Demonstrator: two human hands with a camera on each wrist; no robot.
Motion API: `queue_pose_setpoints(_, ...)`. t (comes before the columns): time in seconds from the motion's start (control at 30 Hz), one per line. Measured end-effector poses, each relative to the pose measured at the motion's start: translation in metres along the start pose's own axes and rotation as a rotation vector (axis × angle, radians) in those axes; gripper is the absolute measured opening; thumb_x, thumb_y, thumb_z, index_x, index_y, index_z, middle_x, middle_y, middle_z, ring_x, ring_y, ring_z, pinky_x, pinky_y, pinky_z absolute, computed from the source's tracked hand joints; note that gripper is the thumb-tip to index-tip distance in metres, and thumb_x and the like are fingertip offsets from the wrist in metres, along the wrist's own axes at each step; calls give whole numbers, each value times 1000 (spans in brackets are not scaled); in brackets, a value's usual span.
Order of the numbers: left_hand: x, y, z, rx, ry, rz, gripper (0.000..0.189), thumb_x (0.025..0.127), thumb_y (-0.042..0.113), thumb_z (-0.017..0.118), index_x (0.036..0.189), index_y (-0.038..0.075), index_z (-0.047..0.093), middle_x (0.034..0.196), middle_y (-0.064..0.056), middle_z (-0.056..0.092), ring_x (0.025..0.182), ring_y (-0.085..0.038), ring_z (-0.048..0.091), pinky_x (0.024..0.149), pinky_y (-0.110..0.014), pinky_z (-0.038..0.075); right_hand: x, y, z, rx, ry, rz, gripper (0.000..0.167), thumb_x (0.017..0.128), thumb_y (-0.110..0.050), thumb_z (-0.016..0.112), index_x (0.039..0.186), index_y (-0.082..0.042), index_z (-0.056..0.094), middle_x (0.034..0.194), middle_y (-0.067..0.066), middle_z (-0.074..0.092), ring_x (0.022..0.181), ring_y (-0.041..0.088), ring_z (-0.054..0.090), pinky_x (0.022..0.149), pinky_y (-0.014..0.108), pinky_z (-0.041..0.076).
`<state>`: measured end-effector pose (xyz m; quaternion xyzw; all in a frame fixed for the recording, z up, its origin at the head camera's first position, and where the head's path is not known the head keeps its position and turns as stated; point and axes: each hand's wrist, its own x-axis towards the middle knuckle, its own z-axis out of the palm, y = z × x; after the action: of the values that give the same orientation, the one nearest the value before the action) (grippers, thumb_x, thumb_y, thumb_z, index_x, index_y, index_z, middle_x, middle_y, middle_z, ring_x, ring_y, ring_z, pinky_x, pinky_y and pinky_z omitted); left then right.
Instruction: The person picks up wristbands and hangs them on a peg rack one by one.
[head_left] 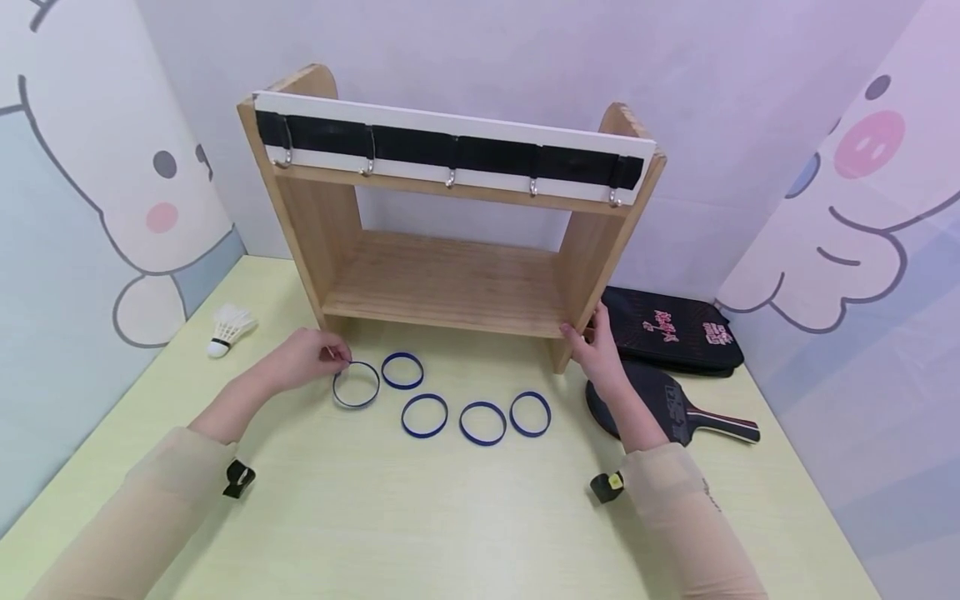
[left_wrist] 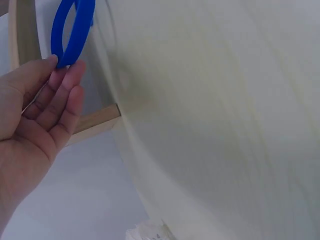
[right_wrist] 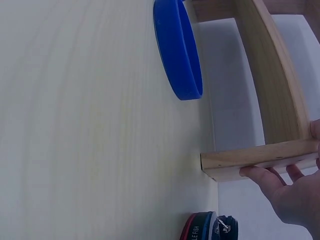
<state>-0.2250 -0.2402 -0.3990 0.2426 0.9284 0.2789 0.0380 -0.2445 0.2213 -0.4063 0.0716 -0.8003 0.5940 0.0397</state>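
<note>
Head view: my left hand (head_left: 306, 362) had 1 blue ring (head_left: 355, 406) pinched at its upper-left rim, the hoop spreading right of my fingertips, towards 4 loose rings (head_left: 425, 436)! My right hand (head_left: 602, 357), farther from it, gripped the wooden rack (head_left: 450, 279) by its right side. Left wrist: thumb and fingertips met on the band, its long axis pointing up, away from them! Right wrist: fingers clasped the rack's side, 1 loose ring nearby on the table (right_wrist: 90, 125).

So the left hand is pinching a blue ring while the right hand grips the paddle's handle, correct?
Not quite. The right hand isn't on the paddle's handle; the right wrist view shows it gripping the wooden rack's side panel. The left hand is indeed pinching a blue ring.
</note>
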Motion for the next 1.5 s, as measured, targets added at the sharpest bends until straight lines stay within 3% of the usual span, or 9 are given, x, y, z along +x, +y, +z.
queue_pose_setpoints(0.2,-2,10,-9,-27,43,-8,5,83,2,68,88,2,69,79,-4,69,73,-13,63,63,-25,52,1,-1,0,-3,-2,-1,72,93,-35,59,146,-39,10,149,8,21,128,35,36,90,59,46)
queue_pose_setpoints(0.4,-5,20,-14,12,113,16,6,84,5,68,90,5,69,82,-1,69,75,-13,64,67,-28,53,0,-5,1,0,-2,8,71,93,-33,58,146,-39,11,150,8,20,129,35,36,91,59,45)
queue_pose_setpoints(0.67,-9,37,-26,31,230,46,6,85,7,69,90,9,70,81,-1,69,72,-13,61,63,-24,50,-12,-24,3,28,-25,36,72,96,-20,55,149,-26,7,150,14,18,130,40,33,93,62,42)
queue_pose_setpoints(1.07,-10,75,-68,87,455,90,10,84,9,71,93,8,71,84,-3,70,74,-14,60,63,-14,47,0,-1,1,5,-2,4,70,93,-33,58,145,-39,11,149,8,21,127,35,37,90,59,46)
queue_pose_setpoints(1.23,-10,88,-87,97,548,98,10,83,9,72,93,9,71,86,-3,71,73,-1,56,60,-11,43,0,-1,1,8,-1,3,71,93,-33,59,145,-40,11,149,8,21,127,35,37,89,59,46)
queue_pose_setpoints(1.33,-11,95,-98,74,620,134,10,83,7,71,93,6,71,88,-6,71,74,9,53,61,-8,42,0,-2,1,14,-2,6,71,93,-34,59,145,-40,12,149,7,21,127,34,37,90,59,46)
queue_pose_setpoints(1.5,-9,106,-115,14,753,158,11,83,6,71,93,2,71,89,-9,70,78,12,54,71,-6,42,-1,-1,1,21,-8,2,70,93,-34,59,145,-39,12,150,8,20,128,36,36,90,59,45)
